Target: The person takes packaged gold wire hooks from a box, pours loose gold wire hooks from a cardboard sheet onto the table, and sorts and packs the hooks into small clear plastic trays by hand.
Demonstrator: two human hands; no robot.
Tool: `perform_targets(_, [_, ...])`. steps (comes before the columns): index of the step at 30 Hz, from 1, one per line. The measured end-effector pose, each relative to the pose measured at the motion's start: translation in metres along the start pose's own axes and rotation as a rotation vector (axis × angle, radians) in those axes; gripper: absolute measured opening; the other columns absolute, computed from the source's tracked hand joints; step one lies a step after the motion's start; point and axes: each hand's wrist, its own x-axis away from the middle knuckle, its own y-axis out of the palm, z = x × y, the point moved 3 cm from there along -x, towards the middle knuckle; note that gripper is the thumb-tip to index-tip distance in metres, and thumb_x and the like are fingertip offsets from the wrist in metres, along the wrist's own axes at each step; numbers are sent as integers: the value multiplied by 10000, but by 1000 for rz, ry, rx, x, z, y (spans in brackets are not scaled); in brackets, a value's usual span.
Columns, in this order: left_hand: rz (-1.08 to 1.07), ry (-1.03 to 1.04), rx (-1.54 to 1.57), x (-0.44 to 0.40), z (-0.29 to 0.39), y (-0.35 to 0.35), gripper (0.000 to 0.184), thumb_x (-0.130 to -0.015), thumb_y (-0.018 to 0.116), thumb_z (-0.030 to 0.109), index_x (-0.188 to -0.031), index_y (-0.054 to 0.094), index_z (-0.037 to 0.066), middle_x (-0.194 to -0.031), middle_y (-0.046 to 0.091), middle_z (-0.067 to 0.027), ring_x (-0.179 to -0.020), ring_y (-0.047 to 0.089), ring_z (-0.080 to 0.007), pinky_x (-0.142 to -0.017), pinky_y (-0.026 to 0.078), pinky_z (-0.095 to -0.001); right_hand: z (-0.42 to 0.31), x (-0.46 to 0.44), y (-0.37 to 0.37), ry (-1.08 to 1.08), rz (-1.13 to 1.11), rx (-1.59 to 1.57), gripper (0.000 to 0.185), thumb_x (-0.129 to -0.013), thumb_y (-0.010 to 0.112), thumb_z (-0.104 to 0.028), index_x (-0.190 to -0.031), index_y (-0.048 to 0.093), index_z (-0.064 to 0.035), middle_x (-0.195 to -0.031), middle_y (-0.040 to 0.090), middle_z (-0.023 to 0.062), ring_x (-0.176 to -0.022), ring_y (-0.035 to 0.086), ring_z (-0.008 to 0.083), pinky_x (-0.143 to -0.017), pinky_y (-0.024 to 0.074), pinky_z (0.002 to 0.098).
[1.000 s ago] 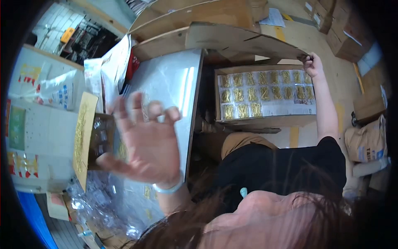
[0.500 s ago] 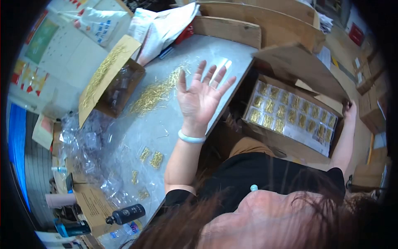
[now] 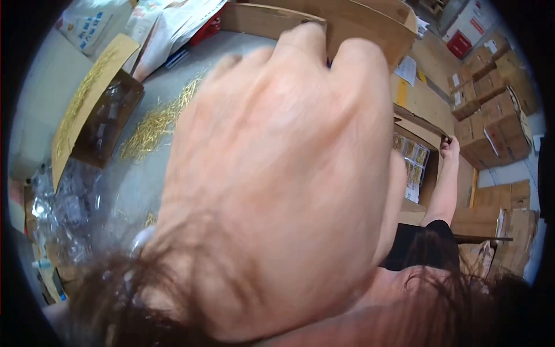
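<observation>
My left hand (image 3: pixel 277 156) fills the middle of the view, close to the camera, with its back showing. Its fingers bend away at the top, and their tips and anything between them are hidden. Part of a pale bracelet (image 3: pixel 143 238) shows at the wrist. At the right, my right hand (image 3: pixel 448 147) is closed on the edge of a cardboard flap (image 3: pixel 425 124). Below that flap is an open carton (image 3: pixel 429 178) with clear packs of gold-coloured pieces (image 3: pixel 414 152) in it, partly covered by my left hand.
Loose gold pieces (image 3: pixel 153 130) lie on the grey table (image 3: pixel 130 182). On the left stands an open box (image 3: pixel 110 124) with clear items inside, above clear plastic bags (image 3: pixel 72 202). White sacks (image 3: pixel 167 29) lie behind it. Stacked cartons (image 3: pixel 491 124) stand at the right.
My left hand has come up close to the camera and turned from palm to back, covering much of the table and carton. The view has shifted; my right hand remains on the flap.
</observation>
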Motion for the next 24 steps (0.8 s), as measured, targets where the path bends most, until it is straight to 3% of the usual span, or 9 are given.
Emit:
perform_targets(3, [-42, -50, 125, 4, -8, -4, 482, -851, 523, 158, -1313, 507, 22, -1361, 504, -257, -1268, 516, -361, -1057, 386, -498, -20, 17, -8, -17, -98, -38, 92, -862, 556, -111, -781, 560, -67, -689, 618, 72, -468, 515, 80, -325, 343, 153])
perform_targets(7, [-76, -103, 249, 7, -14, -7, 503, -871, 481, 188, -1344, 488, 18, -1413, 478, -259, -1319, 485, -368, -1115, 353, -509, -24, 26, -14, 3, -33, -58, 113, -861, 548, -106, -761, 582, -65, -597, 552, 21, -404, 431, 83, -319, 305, 167])
perform_targets(8, [-83, -113, 271, 7, -16, -7, 509, -875, 471, 195, -1352, 484, 16, -1426, 471, -259, -1331, 477, -370, -1129, 345, -511, -22, 21, -17, -101, -10, -67, 131, -863, 543, -117, -748, 581, -68, -597, 560, 27, -397, 431, 89, -319, 325, 177])
perform_targets(13, [-81, -81, 285, 6, -15, -8, 531, -863, 490, 170, -1369, 462, 11, -1452, 445, -267, -1357, 454, -379, -1147, 337, -524, 6, 17, -16, -21, 135, -132, 177, -889, 477, -140, -758, 567, -60, -604, 573, 43, -418, 476, 114, -330, 362, 196])
perform_targets(16, [-74, -52, 291, 4, -14, -8, 548, -850, 513, 146, -1376, 450, 8, -1462, 430, -272, -1366, 443, -383, -1150, 337, -533, 20, 8, -14, -110, 271, -107, 199, -904, 446, -149, -777, 565, -51, -618, 585, 52, -424, 489, 125, -336, 375, 198])
perform_targets(24, [-87, 27, 415, 3, -30, -9, 606, -815, 572, 80, -1395, 417, -1, -1489, 391, -287, -1392, 413, -396, -1158, 338, -554, -24, 10, -11, -74, 96, -151, 39, -867, 575, -58, -841, 571, -28, -712, 628, 76, -533, 595, 119, -366, 421, 181])
